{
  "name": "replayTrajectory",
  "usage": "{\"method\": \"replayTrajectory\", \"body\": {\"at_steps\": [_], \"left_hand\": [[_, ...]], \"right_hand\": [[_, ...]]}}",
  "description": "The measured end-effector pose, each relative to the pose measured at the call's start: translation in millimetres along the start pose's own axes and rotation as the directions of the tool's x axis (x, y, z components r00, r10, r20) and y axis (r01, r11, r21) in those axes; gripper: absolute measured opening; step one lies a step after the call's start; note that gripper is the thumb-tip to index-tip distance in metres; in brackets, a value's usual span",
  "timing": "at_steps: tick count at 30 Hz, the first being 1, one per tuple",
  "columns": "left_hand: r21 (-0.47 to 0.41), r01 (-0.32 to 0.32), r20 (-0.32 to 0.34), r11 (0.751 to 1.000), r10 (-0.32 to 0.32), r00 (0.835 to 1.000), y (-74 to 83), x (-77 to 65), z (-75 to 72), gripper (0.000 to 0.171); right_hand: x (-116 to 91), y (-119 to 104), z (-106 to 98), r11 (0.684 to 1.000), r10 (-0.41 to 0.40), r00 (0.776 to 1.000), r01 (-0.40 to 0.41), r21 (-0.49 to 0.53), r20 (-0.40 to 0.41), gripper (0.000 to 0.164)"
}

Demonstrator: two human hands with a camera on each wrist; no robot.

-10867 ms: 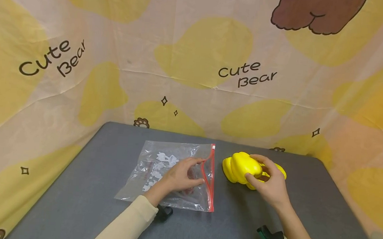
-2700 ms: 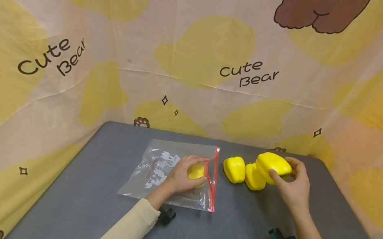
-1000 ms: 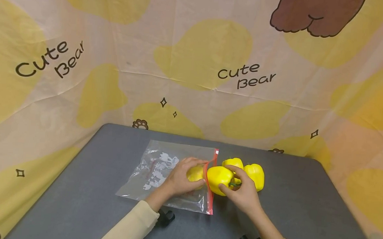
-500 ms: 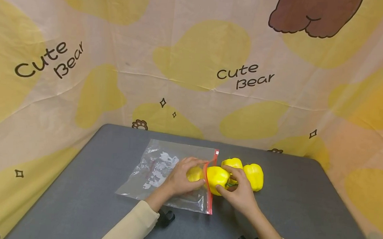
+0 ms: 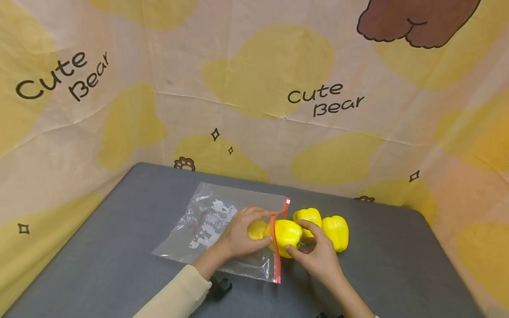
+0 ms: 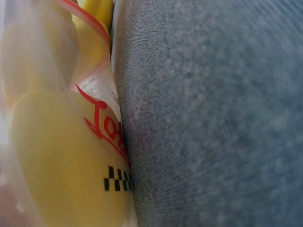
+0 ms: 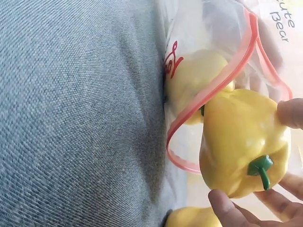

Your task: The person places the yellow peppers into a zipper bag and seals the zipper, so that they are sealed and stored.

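Observation:
A clear zip bag with a red zip edge and white print lies on the table. My left hand holds its mouth apart, thumb and fingers curled at the edge. Inside, under this hand, sits a yellow bell pepper, seen through the plastic in the left wrist view. My right hand grips another yellow bell pepper by its green-stemmed end, between thumb and fingers. Its far end is within the red-edged opening, close to the first pepper.
Two more yellow bell peppers, one nearer the bag and one to the right, stand just beyond my right hand. The grey table meets a bear-print cloth on its back and sides.
Since 10.9 s ago a pepper has come into the bag. My right hand has brought another from the right to the bag's mouth, lately edging it slightly further left. My left hand stays put.

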State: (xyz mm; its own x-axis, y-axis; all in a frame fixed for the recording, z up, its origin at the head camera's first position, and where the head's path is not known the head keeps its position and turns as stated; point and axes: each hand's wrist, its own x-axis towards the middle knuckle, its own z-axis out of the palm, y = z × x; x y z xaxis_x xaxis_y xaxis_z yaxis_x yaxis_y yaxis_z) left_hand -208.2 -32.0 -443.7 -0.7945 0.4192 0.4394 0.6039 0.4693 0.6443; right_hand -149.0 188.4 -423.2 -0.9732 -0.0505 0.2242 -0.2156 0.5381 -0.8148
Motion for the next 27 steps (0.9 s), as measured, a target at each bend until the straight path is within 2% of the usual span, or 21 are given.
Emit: {"method": "replayTrajectory", "body": {"at_steps": [13, 22, 27], "left_hand": [[-0.005, -0.004, -0.007, 1.0, 0.004, 1.0, -0.6, 0.5, 0.0, 0.052], [0.009, -0.004, -0.006, 1.0, 0.004, 1.0, -1.9, -0.6, 0.8, 0.052], [0.019, -0.003, -0.004, 1.0, 0.003, 1.0, -0.9, -0.8, -0.3, 0.053]], "right_hand": [[-3.3, 0.5, -4.8, 0.993, 0.046, 0.999, -0.047, -0.107, -0.008, 0.062], [-3.8, 6.1, -0.2, 0.996, 0.026, 1.0, -0.026, -0.089, -0.006, 0.062], [-3.5, 8.5, 2.9, 0.999, -0.008, 1.0, 0.008, -0.041, 0.008, 0.062]]}}
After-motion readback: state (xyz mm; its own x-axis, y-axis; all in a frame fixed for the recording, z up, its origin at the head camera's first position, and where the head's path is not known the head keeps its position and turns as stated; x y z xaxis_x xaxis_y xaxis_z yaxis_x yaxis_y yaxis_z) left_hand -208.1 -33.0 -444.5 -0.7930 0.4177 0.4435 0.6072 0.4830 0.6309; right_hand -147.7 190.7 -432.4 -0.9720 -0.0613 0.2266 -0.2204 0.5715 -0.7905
